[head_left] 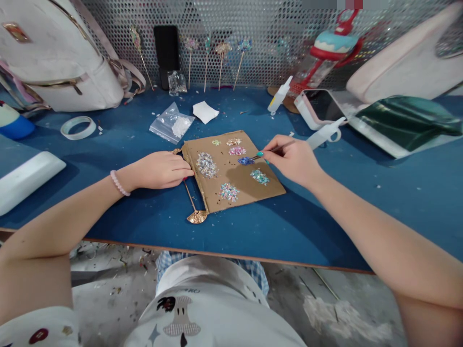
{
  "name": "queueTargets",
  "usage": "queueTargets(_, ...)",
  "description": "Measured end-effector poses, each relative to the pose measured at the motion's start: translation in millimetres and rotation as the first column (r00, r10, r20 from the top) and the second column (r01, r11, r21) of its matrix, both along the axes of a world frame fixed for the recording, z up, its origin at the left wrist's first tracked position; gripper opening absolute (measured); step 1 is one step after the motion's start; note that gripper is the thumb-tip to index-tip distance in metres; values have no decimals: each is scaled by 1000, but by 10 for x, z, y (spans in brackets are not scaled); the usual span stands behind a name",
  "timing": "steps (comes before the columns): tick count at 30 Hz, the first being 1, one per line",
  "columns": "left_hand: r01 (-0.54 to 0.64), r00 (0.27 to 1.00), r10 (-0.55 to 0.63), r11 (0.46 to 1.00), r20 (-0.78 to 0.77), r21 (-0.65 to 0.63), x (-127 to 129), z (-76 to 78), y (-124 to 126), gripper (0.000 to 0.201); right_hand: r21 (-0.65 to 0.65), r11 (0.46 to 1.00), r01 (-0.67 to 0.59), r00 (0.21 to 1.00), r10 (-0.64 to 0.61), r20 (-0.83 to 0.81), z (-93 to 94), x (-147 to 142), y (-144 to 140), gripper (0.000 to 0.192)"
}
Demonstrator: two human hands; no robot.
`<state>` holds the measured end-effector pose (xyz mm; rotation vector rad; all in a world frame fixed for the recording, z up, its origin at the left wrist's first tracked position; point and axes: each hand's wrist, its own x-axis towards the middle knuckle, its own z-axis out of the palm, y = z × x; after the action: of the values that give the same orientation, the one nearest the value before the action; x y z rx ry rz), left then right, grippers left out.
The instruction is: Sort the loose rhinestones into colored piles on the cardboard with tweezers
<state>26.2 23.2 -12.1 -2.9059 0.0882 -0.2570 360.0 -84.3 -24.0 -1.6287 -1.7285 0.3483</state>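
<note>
A brown cardboard sheet (pixel 220 168) carries several small heaps of sequins. My right hand (pixel 294 159) is closed in a pinch around thin dark tweezers (pixel 277 149), whose tip reaches the blue sequins (pixel 246 161). Turquoise sequins (pixel 260 177) lie just below that, pink ones (pixel 237 151) above, and a larger silver heap (pixel 207 165) to the left. At the cardboard's left edge, my left hand (pixel 164 169) is closed over a gold hair ornament (pixel 191 196). Its thin stem emerges below my fingers and ends in a fan-shaped piece; the part under my hand is hidden.
Behind the cardboard lie a plastic bag (pixel 171 123) and white scrap (pixel 205 112). Glue bottles (pixel 280 96), a phone (pixel 321 106) and a green pouch (pixel 408 120) are at right. Tape (pixel 77 128) and a backpack (pixel 61 62) stand left. Decorated sticks (pixel 190 67) lean against the mesh.
</note>
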Motion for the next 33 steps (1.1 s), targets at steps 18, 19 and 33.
queueTargets(18, 5, 1000, -3, 998, -22, 61, 3, 3, 0, 32, -106, 872, -478, 878, 473, -73, 57, -337, -292, 33)
queueTargets(19, 3, 1000, -2, 998, -24, 59, 4, 2, 0, 32, -107, 874, -475, 880, 469, -73, 54, -338, -292, 34)
queueTargets(33, -18, 1000, 17, 1000, -14, -26, 4, -6, 5, 29, -144, 885, -442, 897, 436, -71, 82, -363, -289, 30)
